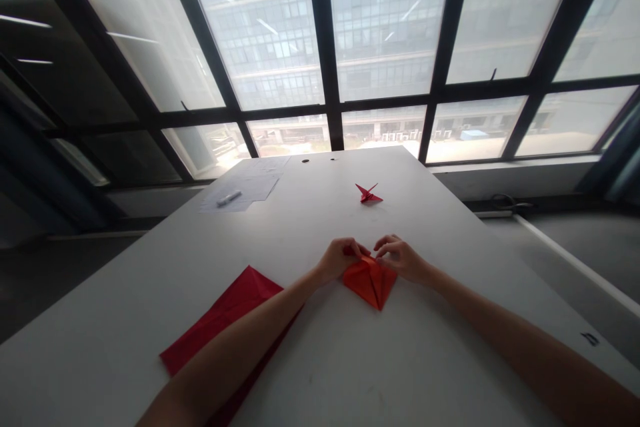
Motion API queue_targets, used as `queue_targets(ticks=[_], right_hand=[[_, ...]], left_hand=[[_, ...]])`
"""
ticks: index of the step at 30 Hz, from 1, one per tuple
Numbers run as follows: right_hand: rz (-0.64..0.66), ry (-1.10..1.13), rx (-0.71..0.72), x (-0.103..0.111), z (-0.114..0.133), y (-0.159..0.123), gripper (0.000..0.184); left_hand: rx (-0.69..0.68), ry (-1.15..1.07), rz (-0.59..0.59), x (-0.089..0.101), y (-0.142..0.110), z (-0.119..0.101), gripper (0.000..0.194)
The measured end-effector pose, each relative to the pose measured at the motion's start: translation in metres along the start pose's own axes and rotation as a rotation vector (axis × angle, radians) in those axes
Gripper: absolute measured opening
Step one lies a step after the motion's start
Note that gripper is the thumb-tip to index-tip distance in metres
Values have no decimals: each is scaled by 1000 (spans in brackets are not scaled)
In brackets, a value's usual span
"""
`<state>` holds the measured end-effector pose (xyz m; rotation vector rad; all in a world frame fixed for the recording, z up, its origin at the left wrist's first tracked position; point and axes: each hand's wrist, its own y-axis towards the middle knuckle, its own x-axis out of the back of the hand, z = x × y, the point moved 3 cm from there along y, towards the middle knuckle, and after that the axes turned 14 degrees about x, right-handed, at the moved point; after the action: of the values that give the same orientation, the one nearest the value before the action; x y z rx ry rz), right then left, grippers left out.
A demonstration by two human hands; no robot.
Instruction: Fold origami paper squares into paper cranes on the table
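A folded piece of orange-red origami paper point(369, 282) lies on the white table, its pointed corner toward me and creases running down its middle. My left hand point(345, 257) is closed on its upper left edge, with thumb and fingers pinching the paper. At the upper right edge, my right hand point(400, 259) has its fingers bent, the fingertips touching the paper near the top fold. Whether those fingertips pinch any of the paper is hard to make out. Beneath my left forearm spreads a larger dark red sheet point(220, 320), partly covered by the arm.
Beyond my hands stands a small red folded paper crane point(369, 194). White printed sheets point(265, 180) lie at the far left of the table point(320, 213), with a whitish marker-like object point(229, 198) on them. Large black-framed windows point(327, 47) rise behind the far edge.
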<state>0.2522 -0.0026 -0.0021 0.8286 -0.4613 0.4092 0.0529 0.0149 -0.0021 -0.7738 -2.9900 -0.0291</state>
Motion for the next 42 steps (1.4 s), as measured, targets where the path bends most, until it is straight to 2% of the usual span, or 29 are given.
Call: queue_targets(ticks=[8, 17, 26, 29, 31, 35, 42], right_hand=[[52, -21, 7, -2, 1, 0, 8], [63, -45, 8, -4, 2, 1, 10], [-74, -38, -34, -3, -4, 1, 10], [-101, -41, -76, -2, -6, 1, 10], [-115, -48, -92, -2, -7, 1, 10], [-112, -42, -110, -3, -7, 1, 11], [-71, -73, -94, -5, -8, 1, 9]], left_hand=[[-69, 11, -2, -1, -2, -3, 22], [-70, 20, 6, -2, -4, -7, 18], [-27, -16, -38, 2, -2, -9, 20], [37, -24, -14, 3, -2, -14, 40], [93, 0, -52, 4, -2, -14, 50], [155, 74, -205, 7, 2, -11, 53], [223, -70, -179, 4, 4, -8, 60]])
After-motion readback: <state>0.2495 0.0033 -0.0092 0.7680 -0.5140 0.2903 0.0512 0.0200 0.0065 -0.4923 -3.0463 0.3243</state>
